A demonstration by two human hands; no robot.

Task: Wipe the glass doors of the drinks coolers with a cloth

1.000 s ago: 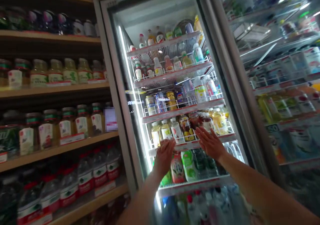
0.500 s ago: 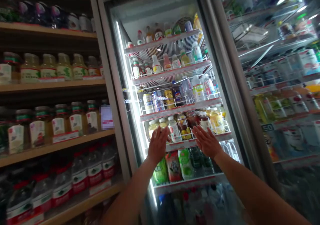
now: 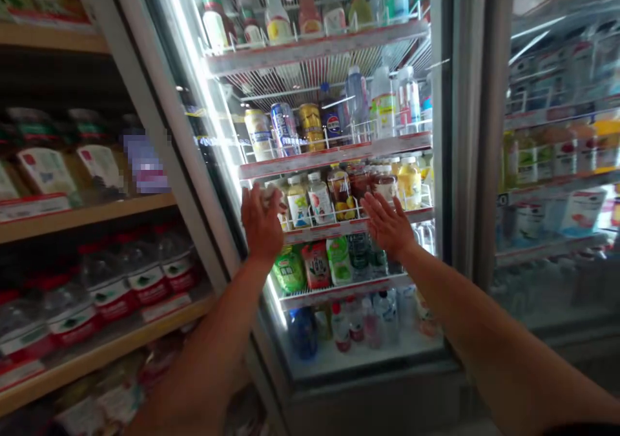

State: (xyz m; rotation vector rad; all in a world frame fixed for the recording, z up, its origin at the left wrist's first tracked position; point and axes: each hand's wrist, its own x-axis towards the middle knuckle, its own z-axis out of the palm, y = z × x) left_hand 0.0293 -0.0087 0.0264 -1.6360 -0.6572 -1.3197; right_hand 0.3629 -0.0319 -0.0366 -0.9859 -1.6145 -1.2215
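Note:
My left hand (image 3: 262,224) is raised before the left side of a lit drinks fridge (image 3: 314,223), its fingers apart and a little bent. It holds nothing and covers part of the bottles at the left end of a middle shelf. My right hand (image 3: 389,225) is stretched out flat, palm facing inward, in front of the right half of the same shelf. Between the hands stand small bottles with white labels (image 3: 320,198) and a dark bottle with yellow fruit on it (image 3: 341,194). Whether either hand touches the glass, I cannot tell.
Cans (image 3: 311,128) and bottles fill the shelf above; green and red drink packs (image 3: 317,265) stand below. A metal door frame (image 3: 467,132) separates a second fridge on the right. Wooden shelves (image 3: 87,219) with jars and red-labelled bottles (image 3: 109,287) are at the left.
The view has tilted down and come closer, so the fridge's bottom now shows. My left hand has moved left, widening the gap between the hands. Both stay open.

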